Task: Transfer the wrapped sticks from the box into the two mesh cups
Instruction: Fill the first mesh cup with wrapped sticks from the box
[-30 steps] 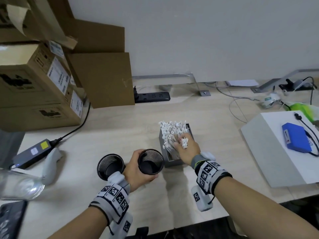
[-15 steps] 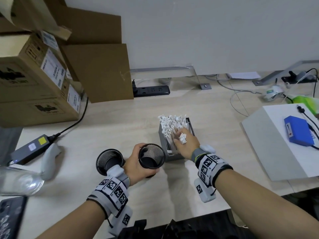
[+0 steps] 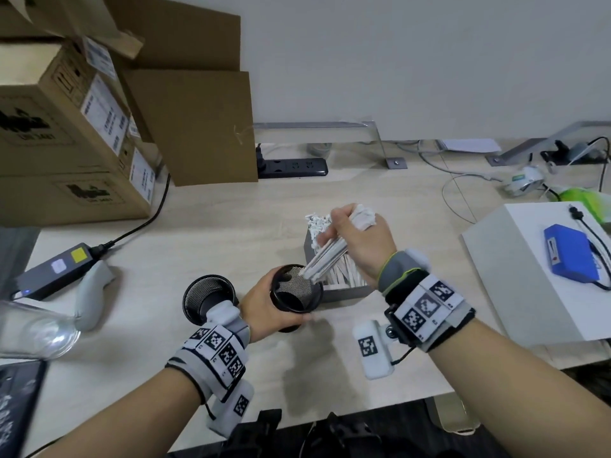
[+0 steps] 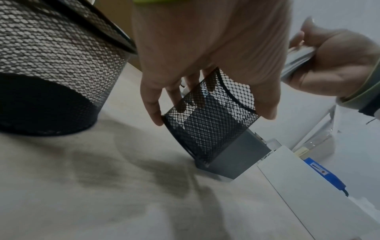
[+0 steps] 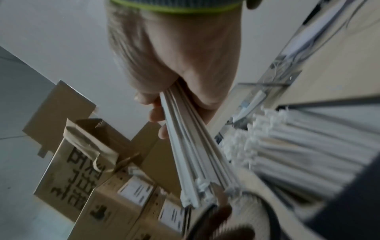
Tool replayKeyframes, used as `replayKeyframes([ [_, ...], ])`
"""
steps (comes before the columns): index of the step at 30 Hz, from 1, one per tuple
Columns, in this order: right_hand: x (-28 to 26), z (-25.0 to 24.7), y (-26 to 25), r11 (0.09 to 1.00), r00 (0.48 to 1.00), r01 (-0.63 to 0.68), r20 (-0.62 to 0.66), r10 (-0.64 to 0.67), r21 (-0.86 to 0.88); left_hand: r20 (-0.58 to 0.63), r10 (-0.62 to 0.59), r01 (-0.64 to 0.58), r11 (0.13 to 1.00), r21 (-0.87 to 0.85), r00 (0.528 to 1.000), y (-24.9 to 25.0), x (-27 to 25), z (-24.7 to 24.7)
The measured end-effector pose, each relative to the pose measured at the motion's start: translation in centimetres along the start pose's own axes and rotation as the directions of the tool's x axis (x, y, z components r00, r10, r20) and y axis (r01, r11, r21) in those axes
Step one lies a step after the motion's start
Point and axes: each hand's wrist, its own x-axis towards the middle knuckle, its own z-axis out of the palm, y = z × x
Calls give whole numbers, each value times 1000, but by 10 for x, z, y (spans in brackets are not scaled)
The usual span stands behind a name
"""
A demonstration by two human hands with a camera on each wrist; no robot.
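The bundle of wrapped sticks (image 3: 325, 256) sits in my right hand (image 3: 358, 239), just right of the head view's centre. Its long axis slants from upper right down to lower left, twisted paper tops bunched above my fist, lower ends hanging at the rim of the near mesh cup (image 3: 295, 290). Whether the tips have crossed into the mouth or only hover at its edge I cannot tell; the right wrist view shows them just above the dark rim, blurred.

My right fingers (image 5: 156, 113) are curled tight round the bundle, thumb on the other side. My left hand (image 3: 267, 310) wraps the near cup from its left side, fingers and thumb spread round the mesh wall, as the left wrist view shows. The cup looks tipped a little toward the grey box (image 3: 344, 290), which it touches or nearly touches.

So the sticks lie above and to the right of the cup, pointing into it, and the right hand is the 1 that must move: I judge a short slide down along the bundle's own axis, then letting go.

More sticks (image 3: 317, 223) are left in the box, behind my right hand. The second mesh cup (image 3: 208, 300) stands just left of my left wrist, seemingly with no sticks in it. The table (image 3: 231, 233) carries the lot.
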Motion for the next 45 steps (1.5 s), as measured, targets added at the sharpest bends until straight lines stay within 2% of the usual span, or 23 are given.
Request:
replayKeyframes([
  [3,-14,19,21,966,986,-31,151,72,-258,32,16,-16,1000,6,999,6,0,-2],
  [5,-18,23,34,920,972,33,226,61,-391,51,10,-11,1000,13,999,9,-1,-4],
  [6,-18,22,36,910,977,80,214,10,-407,58,2,-2,1000,7,998,8,-1,-6],
  [9,-8,5,35,905,991,133,36,-129,-404,40,-19,20,1000,-18,999,0,-2,-13],
  [11,0,-17,38,847,994,106,38,-100,-521,3,-41,41,999,-6,999,-5,-3,-16],
  [12,2,-28,43,779,994,81,105,-19,-622,-8,-55,55,998,-5,998,-6,-4,-17],
  [13,2,-36,49,655,977,91,194,86,-750,-13,-65,65,998,-2,998,-8,-4,-16],
  [15,-1,-45,64,342,908,205,309,284,-917,-24,-77,78,997,15,997,-10,-5,-15],
  [16,-4,-45,69,259,880,251,331,340,-933,-28,-80,80,997,21,996,-10,-6,-14],
  [17,-5,-44,75,229,866,270,339,367,-935,-27,-83,84,996,22,996,-11,-7,-13],
  [19,-3,-41,80,242,871,273,346,350,-931,-22,-86,87,996,32,996,-12,-9,-11],
  [20,-3,-42,82,279,886,249,334,322,-927,-20,-83,84,996,38,996,-12,-9,-11],
  [23,-1,-48,84,463,940,142,266,214,-875,-22,-72,73,996,45,997,-15,-9,-12],
  [26,9,-52,88,621,997,48,78,21,-782,-28,-65,67,997,47,997,-14,-6,-12],
  [28,17,-49,91,665,999,16,-19,-46,-746,-28,-64,65,997,49,998,-14,-5,-11],
  [30,21,-41,96,665,999,-28,-34,4,-746,-28,-69,70,996,48,997,-14,-3,-10],
  [32,22,-34,103,618,995,-97,-65,74,-780,-37,-64,65,997,40,997,-15,-2,-7],
  [36,29,-28,107,413,987,-154,-123,102,-897,-68,-60,62,998,32,996,-17,0,-2],
  [39,32,-26,101,281,980,-135,-87,179,-950,-72,-58,60,998,33,996,-22,-1,1],
  [41,32,-26,99,294,972,-155,-93,217,-943,-66,-54,57,998,39,996,-25,-1,1],
  [43,30,-30,98,378,964,-211,-128,234,-901,-70,-50,54,997,48,996,-26,0,0],
  [45,26,-32,95,422,966,-220,-137,218,-879,-79,-42,46,998,51,996,-25,0,0],
])
